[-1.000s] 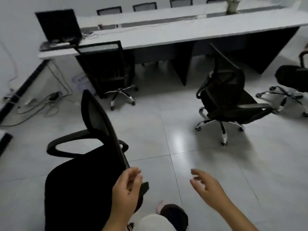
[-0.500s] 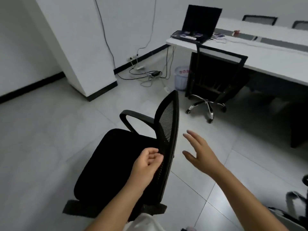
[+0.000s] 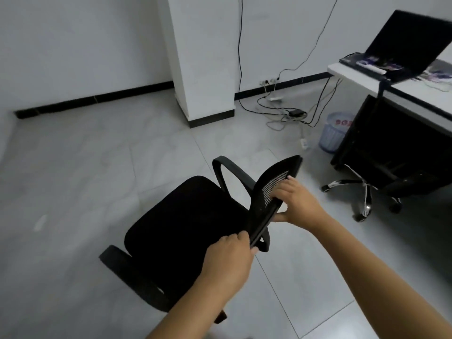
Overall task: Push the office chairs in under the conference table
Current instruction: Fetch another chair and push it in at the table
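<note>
Now both hands are on the chair, out on the open tiled floor and well apart from the table. Left hand is curled round the near end of the mesh backrest's top rim, fingers wrapped over the edge. Right hand clamps the backrest further along, fingers over the mesh, thumb underneath. Seat faces away toward the left wall, armrest loop just beyond the backrest. Over at the right, a second chair sits tucked against the table's edge, chrome base showing. Laptop open at the table's near corner. Bin on the floor beside that chair, cables trailing near the pillar.
</note>
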Demonstrator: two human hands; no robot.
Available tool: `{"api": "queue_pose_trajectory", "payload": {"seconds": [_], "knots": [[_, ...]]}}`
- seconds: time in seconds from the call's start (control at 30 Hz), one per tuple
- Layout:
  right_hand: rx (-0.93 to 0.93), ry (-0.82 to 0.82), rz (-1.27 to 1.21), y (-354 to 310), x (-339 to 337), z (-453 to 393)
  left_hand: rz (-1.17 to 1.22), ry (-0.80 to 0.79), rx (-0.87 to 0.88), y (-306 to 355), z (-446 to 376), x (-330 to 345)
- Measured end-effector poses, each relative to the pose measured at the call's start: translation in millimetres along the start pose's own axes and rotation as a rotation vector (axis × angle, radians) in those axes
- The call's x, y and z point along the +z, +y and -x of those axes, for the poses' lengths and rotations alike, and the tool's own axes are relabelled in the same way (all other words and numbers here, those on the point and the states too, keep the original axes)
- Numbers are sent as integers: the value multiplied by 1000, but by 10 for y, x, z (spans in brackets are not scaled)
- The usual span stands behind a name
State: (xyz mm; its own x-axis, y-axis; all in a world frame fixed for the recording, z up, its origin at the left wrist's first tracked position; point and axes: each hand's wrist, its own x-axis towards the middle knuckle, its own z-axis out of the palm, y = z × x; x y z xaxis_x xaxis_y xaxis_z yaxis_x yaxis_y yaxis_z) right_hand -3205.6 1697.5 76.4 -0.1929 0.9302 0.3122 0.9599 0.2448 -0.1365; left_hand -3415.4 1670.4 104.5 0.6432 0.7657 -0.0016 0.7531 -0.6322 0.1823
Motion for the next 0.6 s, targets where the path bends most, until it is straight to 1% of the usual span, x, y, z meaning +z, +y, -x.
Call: {"api": "queue_pose_trajectory", "payload": {"seconds": [0.07,0.1,0.13,0.17,0.2,0.23,0.3,0.4,0.5,0.6], "knots": [[-67,69,-38,-37,21,-29,46,-115,55,-187,-2,-65],[-83,90,-45,-92,30,-49,65,-144,78,-315,12,-117],[-95,111,-35,-157,45,-38,71,-131,114,-451,58,-164],[-105,127,-17,-255,70,-36,64,-102,160,-603,131,-168],[-106,142,13,-349,102,0,56,-38,216,-722,202,-197],[-100,136,52,-443,119,70,3,40,303,-819,254,-171],[-79,119,96,-710,151,148,-157,113,375,-1089,371,-144],[-50,95,189,-1155,220,176,-284,256,479,-1533,449,-143],[59,47,242,-1540,262,148,-283,404,525,-1871,475,-110],[194,38,303,-1875,330,164,-248,429,578,-2137,487,-25]]}}
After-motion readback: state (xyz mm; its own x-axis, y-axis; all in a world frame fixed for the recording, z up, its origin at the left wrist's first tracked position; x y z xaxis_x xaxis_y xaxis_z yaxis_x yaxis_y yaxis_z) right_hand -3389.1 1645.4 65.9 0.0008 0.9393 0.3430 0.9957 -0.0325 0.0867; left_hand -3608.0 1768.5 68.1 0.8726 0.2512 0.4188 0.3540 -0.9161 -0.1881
